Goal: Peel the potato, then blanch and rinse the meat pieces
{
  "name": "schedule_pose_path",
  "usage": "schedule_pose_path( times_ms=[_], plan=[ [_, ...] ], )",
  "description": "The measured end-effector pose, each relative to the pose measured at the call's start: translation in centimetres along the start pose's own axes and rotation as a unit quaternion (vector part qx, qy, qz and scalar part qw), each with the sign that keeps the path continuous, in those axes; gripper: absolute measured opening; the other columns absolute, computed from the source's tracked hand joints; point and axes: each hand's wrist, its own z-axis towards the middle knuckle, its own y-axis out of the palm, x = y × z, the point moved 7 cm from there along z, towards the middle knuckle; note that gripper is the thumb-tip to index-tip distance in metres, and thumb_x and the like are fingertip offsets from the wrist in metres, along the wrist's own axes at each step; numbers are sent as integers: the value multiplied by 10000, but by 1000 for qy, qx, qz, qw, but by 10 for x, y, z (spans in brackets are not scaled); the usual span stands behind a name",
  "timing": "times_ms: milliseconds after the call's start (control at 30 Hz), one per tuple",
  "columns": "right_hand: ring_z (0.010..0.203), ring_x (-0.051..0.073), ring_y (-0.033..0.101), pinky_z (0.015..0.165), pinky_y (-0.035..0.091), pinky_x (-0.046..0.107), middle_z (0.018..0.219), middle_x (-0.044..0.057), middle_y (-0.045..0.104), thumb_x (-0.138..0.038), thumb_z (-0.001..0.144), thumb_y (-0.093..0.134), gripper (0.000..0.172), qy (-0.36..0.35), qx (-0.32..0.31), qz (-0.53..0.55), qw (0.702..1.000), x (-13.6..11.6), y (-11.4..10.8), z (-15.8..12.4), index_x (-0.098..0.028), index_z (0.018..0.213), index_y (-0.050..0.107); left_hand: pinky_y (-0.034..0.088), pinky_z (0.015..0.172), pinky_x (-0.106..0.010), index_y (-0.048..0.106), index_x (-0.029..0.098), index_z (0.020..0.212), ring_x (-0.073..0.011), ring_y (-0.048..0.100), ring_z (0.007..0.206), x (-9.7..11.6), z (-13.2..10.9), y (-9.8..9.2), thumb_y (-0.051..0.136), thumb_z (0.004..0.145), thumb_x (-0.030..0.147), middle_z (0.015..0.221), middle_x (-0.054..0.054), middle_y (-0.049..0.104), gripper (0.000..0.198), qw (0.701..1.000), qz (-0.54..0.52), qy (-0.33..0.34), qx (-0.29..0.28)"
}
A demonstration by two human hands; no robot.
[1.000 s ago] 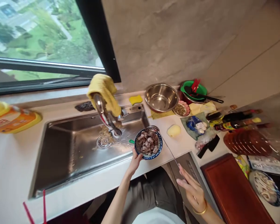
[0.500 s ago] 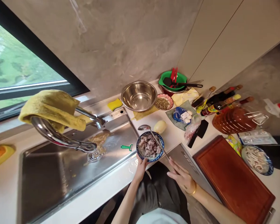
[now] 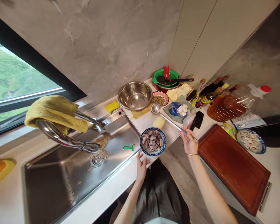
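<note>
A blue-rimmed bowl (image 3: 164,145) filled with chunks of greyish meat (image 3: 153,140) stands at the counter's front edge, beside the sink. Just below its near-left rim is my left hand (image 3: 142,166), fingers apart and holding nothing. My right hand (image 3: 190,142) is closed around the handle end of a long metal ladle (image 3: 169,119). The ladle's round head is up and to the left, over the counter by the steel basin; its bowl seems to have small holes. A pale yellow, rounded vegetable (image 3: 158,122) lies behind the bowl, partly under the ladle.
Left is the sink (image 3: 121,161) with a green peeler (image 3: 128,147) and a towel-draped faucet (image 3: 67,141). A steel basin (image 3: 135,96), a plate of dried strips (image 3: 160,99) and bottles (image 3: 207,96) stand behind. To the right are a cleaver (image 3: 198,119), a cutting board (image 3: 233,168) and a bowl of sliced mushrooms (image 3: 252,141).
The ladle, which lay across the bowl, is now gripped and lifted off to the right and back. My left hand has let go of the bowl's rim.
</note>
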Motion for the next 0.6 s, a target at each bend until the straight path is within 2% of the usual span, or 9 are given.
schedule_pose_path(
  times_ms=[67, 133, 200, 300, 367, 467, 533, 600],
  plan=[
    [872, 211, 706, 926, 523, 396, 886, 50, 731, -250, 691, 729, 195, -6, -8, 13, 1000, -8, 6, 10, -179, 837, 621, 542, 769, -352, 327, 240, 1333, -149, 643, 773, 3, 0, -15, 543, 812, 510, 1299, -145, 425, 626, 1000, 18, 8, -1],
    [860, 202, 706, 883, 546, 381, 859, 45, 730, -240, 680, 726, 208, -1, -18, 28, 999, -10, 22, 21, -182, 848, 617, 535, 734, -334, 377, 221, 1287, -144, 633, 760, 7, 2, -26, 552, 803, 495, 1251, -138, 458, 583, 999, 29, 18, 7],
    [852, 192, 702, 862, 553, 375, 834, 30, 725, -221, 665, 721, 216, 8, -28, 46, 999, -3, 51, 33, -186, 850, 615, 527, 711, -322, 410, 213, 1251, -137, 627, 747, 11, 4, -31, 566, 788, 474, 1228, -132, 477, 554, 999, 32, 26, 14],
    [848, 178, 686, 866, 549, 379, 792, 1, 707, -212, 681, 692, 148, 24, -30, 62, 997, 22, 110, 50, -191, 799, 606, 520, 692, -317, 446, 213, 1217, -140, 632, 744, 15, 3, -33, 609, 743, 447, 1220, -127, 493, 553, 1000, 21, 11, 16],
    [824, 162, 669, 860, 549, 386, 750, -25, 681, -233, 734, 649, 89, 46, -11, 46, 998, 44, 150, 60, -203, 794, 590, 520, 693, -317, 473, 210, 1198, -155, 642, 769, 16, -1, -29, 637, 719, 432, 1210, -123, 509, 552, 1000, 0, -22, 0],
    [916, 130, 616, 893, 525, 367, 733, -59, 639, -273, 841, 544, 58, 70, -14, -20, 997, 70, 201, 72, -220, 832, 564, 519, 705, -304, 535, 202, 1146, -175, 647, 828, 20, -12, -18, 666, 710, 410, 1175, -105, 549, 500, 996, -23, -71, -47],
    [923, 131, 607, 884, 522, 386, 715, -62, 619, -284, 858, 534, 84, 73, -16, -27, 997, 78, 223, 75, -206, 845, 563, 515, 701, -280, 585, 187, 1070, -165, 641, 827, 25, -19, -7, 687, 698, 402, 1115, -83, 584, 442, 993, -12, -89, -81],
    [866, 143, 638, 848, 530, 402, 664, -76, 599, -247, 819, 582, 63, 75, -23, -33, 996, 80, 233, 73, -202, 855, 555, 511, 687, -263, 613, 173, 1005, -152, 634, 792, 28, -26, 8, 709, 677, 397, 1023, -61, 617, 409, 988, 13, -101, -113]
  ],
)
